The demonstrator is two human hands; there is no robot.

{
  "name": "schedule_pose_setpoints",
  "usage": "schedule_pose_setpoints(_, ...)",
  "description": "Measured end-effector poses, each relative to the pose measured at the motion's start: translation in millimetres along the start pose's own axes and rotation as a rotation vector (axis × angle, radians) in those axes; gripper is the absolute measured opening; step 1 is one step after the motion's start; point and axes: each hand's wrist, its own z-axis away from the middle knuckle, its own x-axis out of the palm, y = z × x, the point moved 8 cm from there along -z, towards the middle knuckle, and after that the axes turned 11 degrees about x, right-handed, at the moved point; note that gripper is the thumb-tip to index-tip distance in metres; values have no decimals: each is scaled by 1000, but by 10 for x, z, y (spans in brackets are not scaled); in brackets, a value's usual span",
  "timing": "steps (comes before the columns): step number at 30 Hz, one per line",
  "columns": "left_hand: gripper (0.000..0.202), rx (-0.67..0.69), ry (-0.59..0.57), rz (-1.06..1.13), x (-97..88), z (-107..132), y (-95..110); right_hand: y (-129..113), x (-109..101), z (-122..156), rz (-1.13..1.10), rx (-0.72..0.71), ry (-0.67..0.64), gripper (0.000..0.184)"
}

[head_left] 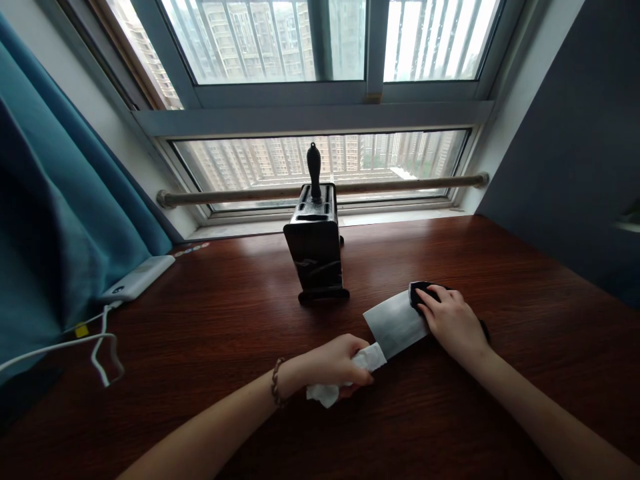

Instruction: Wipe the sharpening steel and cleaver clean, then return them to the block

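A broad cleaver blade lies low over the table, slanting up to the right. My left hand is closed around the blade's lower-left end, with crumpled white tissue wrapped there; any handle beneath is hidden. Over the far end, my right hand is closed on a black object that touches the blade. Its kind is mostly covered by the fingers, and a dark tip shows past the wrist side. Beyond both hands stands a black knife block, with one black-handled tool upright in its slotted top.
The reddish-brown wooden table reaches to the window sill. At left, a white power strip with white cables lies beside a blue curtain. A horizontal rail crosses the window behind the knife block.
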Motion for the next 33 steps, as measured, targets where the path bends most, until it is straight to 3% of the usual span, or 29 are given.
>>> schedule_pose_setpoints(3, 21, 0, -17, -3, 12, 5, 9, 36, -37, 7, 55, 56, 9, 35)
schedule_pose_setpoints(6, 20, 10, -24, 2, 13, -1, 11, -77, -39, 84, -48, 23, -48, 34)
schedule_pose_setpoints(12, 21, 17, -26, 19, 3, -19, -9, -598, -115, 399, -526, -317, -316, 27)
schedule_pose_setpoints(16, 22, 18, -30, 29, 5, -15, 2, -745, -228, 499, -572, -467, -344, 26)
schedule_pose_setpoints(19, 22, 14, -24, 38, -1, -12, 9, -746, -229, 507, -553, -485, -328, 25)
schedule_pose_setpoints(24, 22, 2, -3, 49, -9, -23, -29, -571, -121, 379, -468, -345, -247, 26)
schedule_pose_setpoints(30, 22, 12, 19, 27, -9, -22, -29, 84, 0, -41, 19, 118, -114, 29)
schedule_pose_setpoints(33, 22, 3, 20, 25, -9, -17, -31, 302, 7, -141, 147, 242, -93, 30)
